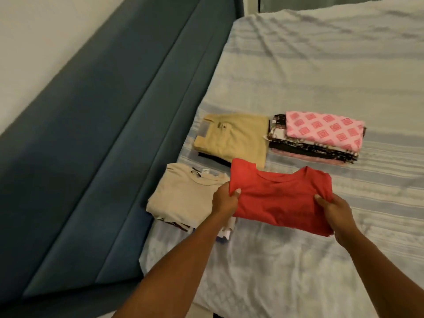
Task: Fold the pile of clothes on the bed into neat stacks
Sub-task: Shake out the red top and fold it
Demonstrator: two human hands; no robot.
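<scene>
Head view: folded red T-shirt (280, 198), neckline toward 12 o'clock, long axis 9-to-3, over the bed (321, 65), 3 o'clock of beige T-shirt stack (183, 198). Left hand (226, 200) and right hand (335, 212): fingers pinch its ends.

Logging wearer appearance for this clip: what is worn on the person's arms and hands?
Nothing shows: left hand and right hand are bare, no gloves or rings visible. Both forearms are bare to the frame edge, with no sleeves, watch or bracelet.
</scene>
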